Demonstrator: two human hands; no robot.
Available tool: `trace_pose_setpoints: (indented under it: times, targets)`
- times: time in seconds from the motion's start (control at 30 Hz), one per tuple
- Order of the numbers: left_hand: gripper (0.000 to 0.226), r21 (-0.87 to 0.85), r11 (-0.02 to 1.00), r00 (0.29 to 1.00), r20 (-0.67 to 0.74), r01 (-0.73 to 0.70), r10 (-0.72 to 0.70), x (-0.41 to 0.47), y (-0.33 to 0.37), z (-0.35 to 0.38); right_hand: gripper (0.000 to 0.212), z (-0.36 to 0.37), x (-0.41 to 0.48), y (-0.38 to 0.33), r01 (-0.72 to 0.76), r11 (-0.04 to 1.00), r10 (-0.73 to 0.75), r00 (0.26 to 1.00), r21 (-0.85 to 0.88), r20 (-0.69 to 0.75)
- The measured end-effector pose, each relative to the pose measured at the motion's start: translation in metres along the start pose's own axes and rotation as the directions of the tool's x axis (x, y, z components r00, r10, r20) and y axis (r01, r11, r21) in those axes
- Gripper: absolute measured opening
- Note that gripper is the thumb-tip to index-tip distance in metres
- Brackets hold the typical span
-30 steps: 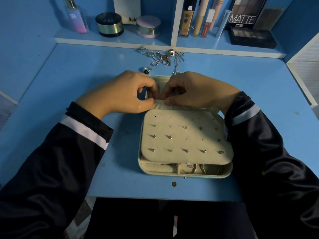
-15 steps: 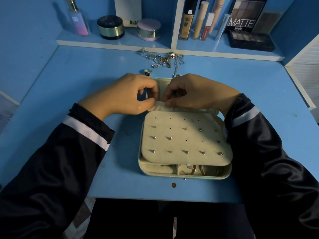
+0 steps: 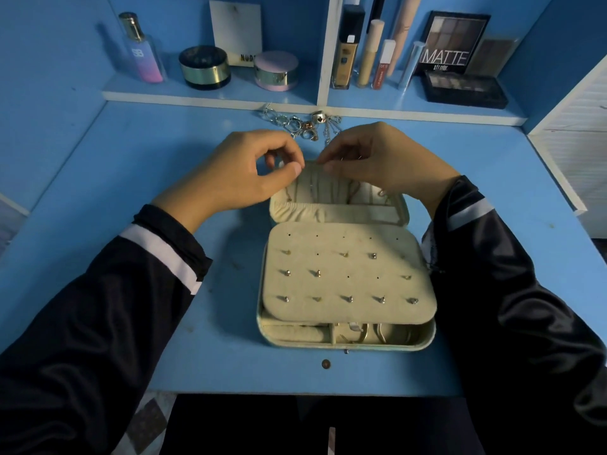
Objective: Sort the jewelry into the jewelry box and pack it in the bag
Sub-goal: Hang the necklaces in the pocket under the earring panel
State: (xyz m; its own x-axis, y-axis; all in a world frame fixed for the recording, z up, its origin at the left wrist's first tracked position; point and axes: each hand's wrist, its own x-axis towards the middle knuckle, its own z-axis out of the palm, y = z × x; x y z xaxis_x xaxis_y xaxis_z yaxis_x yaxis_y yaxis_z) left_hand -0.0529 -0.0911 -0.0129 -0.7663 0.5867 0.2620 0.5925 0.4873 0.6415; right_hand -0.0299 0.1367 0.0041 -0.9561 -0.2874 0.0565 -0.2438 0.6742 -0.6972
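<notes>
The lid (image 3: 328, 205) is pinched at its rim by curled fingers (image 3: 294, 169) of the left hand (image 3: 249, 169) and right hand (image 3: 377, 159), seemingly to hook chains (image 3: 315, 188) hanging just below.

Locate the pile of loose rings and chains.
Head view: the loose jewelry pile lies centre, at the far edge of the desk, just under the shelf, beyond the left hand and right hand at the open jewelry box.

A blue worktop (image 3: 115, 198) sat in a blue-walled alcove, its left wall (image 3: 49, 77) plain. Along the far edge ran a low shelf (image 3: 203, 96) with a white front lip, split by a white upright divider (image 3: 325, 60). A white slatted panel (image 3: 578, 133) stood at the right edge. The light was dim and cool
</notes>
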Motion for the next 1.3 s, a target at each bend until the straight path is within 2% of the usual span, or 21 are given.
trace_pose_setpoints:
  times: [0.2, 0.43, 0.77, 1.07, 1.3]
  targets:
    - [0.011, 0.07, 0.997, 0.998, -0.063, 0.016, -0.011, 0.043, -0.021, -0.001, 0.01, -0.012, 0.028, 0.03, -0.098, 0.995, 0.102, 0.973, 0.03, -0.208]
    - [0.017, 0.199, 0.978, 0.994, -0.078, -0.058, 0.074, 0.086, -0.038, 0.007, 0.014, -0.014, 0.061, 0.051, -0.161, 0.984, 0.129, 0.939, -0.075, -0.318]
    - [0.022, 0.247, 0.955, 0.985, -0.017, -0.164, 0.173, 0.113, -0.057, 0.019, 0.015, -0.011, 0.078, 0.057, -0.095, 0.99, 0.066, 0.967, -0.105, -0.248]
    - [0.026, 0.194, 0.975, 0.987, -0.096, -0.106, 0.126, 0.106, -0.061, 0.03, 0.013, -0.023, 0.075, 0.06, -0.109, 0.979, 0.077, 0.98, -0.174, -0.183]
    - [0.027, 0.192, 0.976, 0.989, -0.094, -0.098, 0.118, 0.104, -0.061, 0.03, 0.01, -0.026, 0.074, 0.061, -0.137, 0.971, 0.104, 0.98, -0.197, -0.172]
